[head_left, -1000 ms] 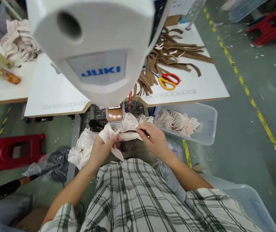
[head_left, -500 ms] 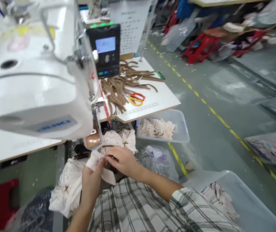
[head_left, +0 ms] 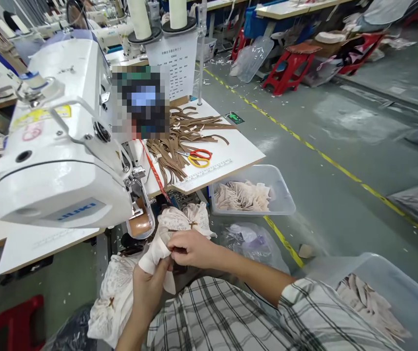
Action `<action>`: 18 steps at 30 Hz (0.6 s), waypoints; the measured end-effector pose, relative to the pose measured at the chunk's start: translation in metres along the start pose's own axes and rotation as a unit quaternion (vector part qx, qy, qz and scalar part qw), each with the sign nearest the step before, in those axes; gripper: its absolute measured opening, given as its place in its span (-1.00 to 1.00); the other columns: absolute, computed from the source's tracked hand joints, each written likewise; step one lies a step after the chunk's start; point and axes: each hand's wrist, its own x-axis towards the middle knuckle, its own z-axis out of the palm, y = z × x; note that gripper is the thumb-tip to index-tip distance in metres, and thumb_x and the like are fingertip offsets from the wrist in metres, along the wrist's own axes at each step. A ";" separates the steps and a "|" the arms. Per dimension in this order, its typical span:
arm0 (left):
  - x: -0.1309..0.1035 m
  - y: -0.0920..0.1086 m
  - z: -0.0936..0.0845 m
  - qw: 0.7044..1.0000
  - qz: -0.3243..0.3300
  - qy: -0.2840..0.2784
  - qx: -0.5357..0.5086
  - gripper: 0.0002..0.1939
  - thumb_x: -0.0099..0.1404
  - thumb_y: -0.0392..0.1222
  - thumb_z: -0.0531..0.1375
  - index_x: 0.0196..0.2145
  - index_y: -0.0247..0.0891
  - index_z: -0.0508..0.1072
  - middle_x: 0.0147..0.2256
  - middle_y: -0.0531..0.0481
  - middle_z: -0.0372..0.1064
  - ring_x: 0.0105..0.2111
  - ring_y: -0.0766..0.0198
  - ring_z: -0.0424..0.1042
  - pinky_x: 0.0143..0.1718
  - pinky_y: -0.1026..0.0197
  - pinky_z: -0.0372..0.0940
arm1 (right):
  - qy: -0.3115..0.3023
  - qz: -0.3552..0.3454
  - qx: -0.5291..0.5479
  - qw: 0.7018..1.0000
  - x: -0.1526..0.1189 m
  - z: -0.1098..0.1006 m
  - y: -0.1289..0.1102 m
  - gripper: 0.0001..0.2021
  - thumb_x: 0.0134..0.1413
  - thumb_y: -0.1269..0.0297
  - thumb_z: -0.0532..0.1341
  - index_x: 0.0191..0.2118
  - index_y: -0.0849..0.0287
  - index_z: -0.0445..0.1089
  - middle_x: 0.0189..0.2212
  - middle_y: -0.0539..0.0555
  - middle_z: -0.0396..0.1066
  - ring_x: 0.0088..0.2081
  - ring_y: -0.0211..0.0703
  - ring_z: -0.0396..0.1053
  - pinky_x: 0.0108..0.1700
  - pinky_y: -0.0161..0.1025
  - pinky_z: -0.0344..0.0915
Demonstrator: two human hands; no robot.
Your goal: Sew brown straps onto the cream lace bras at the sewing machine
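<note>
Below the sewing machine's arm [head_left: 66, 180], a white fabric piece [head_left: 153, 256] is pinched between my two hands. My left hand [head_left: 150, 285] grips its lower part with thumb and fingers together. Touching it from the right, my right hand [head_left: 190, 248] has its fingers curled on the fabric's edge. White lace pieces with small brown bows lie around them: one bundle [head_left: 111, 297] hangs left of my left hand, and another [head_left: 194, 219] is just beyond my right hand. What exactly lies between the fingertips is hidden.
Brown strips [head_left: 172, 156] and red-and-yellow scissors [head_left: 199, 158] lie on the white table [head_left: 230, 165]. Fabric pieces fill part of a clear bin [head_left: 285, 200]. Another bin [head_left: 413, 292] stands lower right, a plastic bag [head_left: 252, 243] between them. A red stool [head_left: 14, 321] is lower left.
The view has shifted, showing more of the machine and thread cones. Both hands stay together on the white fabric, which has turned slightly between them.
</note>
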 end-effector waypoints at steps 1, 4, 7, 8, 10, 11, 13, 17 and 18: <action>0.001 0.002 0.001 1.000 -0.009 -0.005 -0.003 -0.69 0.15 0.04 0.29 -0.47 -0.31 0.54 -0.57 -0.03 0.46 -0.53 0.22 0.40 -0.50 0.25 0.31 | -0.001 0.007 -0.006 1.000 -0.001 0.001 0.000 -0.89 0.02 0.50 0.18 -0.38 0.16 0.39 -0.45 -0.06 0.33 -0.38 -0.31 0.26 -0.34 -0.38 0.13; 0.004 0.005 0.002 0.999 -0.026 -0.031 -0.018 -0.70 0.18 0.03 0.29 -0.36 -0.31 0.56 -0.47 -0.03 0.50 -0.45 0.21 0.44 -0.40 0.25 0.33 | 0.010 0.044 -0.017 0.999 -0.005 0.003 -0.003 -0.90 0.05 0.48 0.18 -0.44 0.17 0.36 -0.50 -0.06 0.30 -0.41 -0.29 0.24 -0.35 -0.36 0.12; 0.006 0.003 0.000 0.998 -0.033 -0.049 -0.032 -0.69 0.18 0.01 0.31 -0.28 -0.31 0.57 -0.37 -0.05 0.53 -0.35 0.18 0.46 -0.30 0.24 0.34 | 0.027 0.074 -0.018 0.997 -0.005 0.004 -0.008 -0.91 0.02 0.47 0.20 -0.44 0.17 0.38 -0.51 -0.05 0.32 -0.44 -0.29 0.23 -0.37 -0.35 0.11; 0.007 0.002 -0.001 0.998 -0.034 -0.047 -0.033 -0.69 0.18 0.01 0.31 -0.28 -0.31 0.57 -0.37 -0.05 0.54 -0.35 0.18 0.45 -0.30 0.24 0.33 | 0.030 0.080 -0.017 0.996 -0.005 0.003 -0.010 -0.92 0.01 0.47 0.21 -0.43 0.17 0.40 -0.50 -0.05 0.34 -0.44 -0.29 0.23 -0.37 -0.35 0.11; 0.008 -0.001 -0.003 0.999 -0.019 -0.034 -0.026 -0.70 0.19 0.00 0.30 -0.26 -0.31 0.58 -0.37 -0.04 0.54 -0.35 0.18 0.44 -0.30 0.25 0.31 | 0.023 0.095 -0.002 0.995 -0.002 0.001 -0.012 -0.95 0.02 0.45 0.24 -0.39 0.18 0.43 -0.47 -0.03 0.38 -0.43 -0.29 0.26 -0.36 -0.35 0.13; 0.009 -0.003 -0.005 0.999 -0.007 -0.031 -0.020 -0.70 0.21 -0.01 0.29 -0.24 -0.31 0.58 -0.36 -0.04 0.54 -0.34 0.19 0.44 -0.28 0.25 0.31 | 0.013 0.107 0.016 0.994 -0.001 -0.002 -0.013 -0.96 0.04 0.42 0.25 -0.37 0.19 0.45 -0.46 -0.03 0.40 -0.43 -0.29 0.27 -0.35 -0.35 0.14; 0.011 -0.004 -0.009 0.999 0.007 -0.036 -0.001 -0.72 0.24 -0.02 0.26 -0.25 -0.31 0.57 -0.37 -0.03 0.53 -0.35 0.21 0.42 -0.27 0.26 0.29 | -0.013 0.148 0.069 0.986 0.001 -0.007 -0.013 -0.92 0.11 0.35 0.23 -0.30 0.19 0.49 -0.43 -0.01 0.44 -0.42 -0.29 0.30 -0.36 -0.35 0.17; 0.016 -0.007 -0.018 0.996 -0.014 -0.090 0.004 -0.71 0.28 0.00 0.23 -0.26 -0.31 0.55 -0.41 -0.02 0.48 -0.40 0.24 0.38 -0.34 0.27 0.25 | -0.013 0.205 0.104 0.973 0.001 -0.016 -0.013 -0.84 0.19 0.32 0.16 -0.20 0.16 0.47 -0.37 0.00 0.47 -0.43 -0.30 0.30 -0.37 -0.35 0.19; 0.017 -0.007 -0.020 0.994 -0.015 -0.104 -0.003 -0.71 0.29 0.00 0.23 -0.24 -0.31 0.55 -0.39 -0.02 0.49 -0.39 0.24 0.38 -0.34 0.27 0.26 | -0.007 0.198 0.094 0.976 0.001 -0.016 -0.013 -0.86 0.19 0.31 0.16 -0.18 0.16 0.44 -0.37 -0.01 0.46 -0.43 -0.30 0.29 -0.37 -0.35 0.18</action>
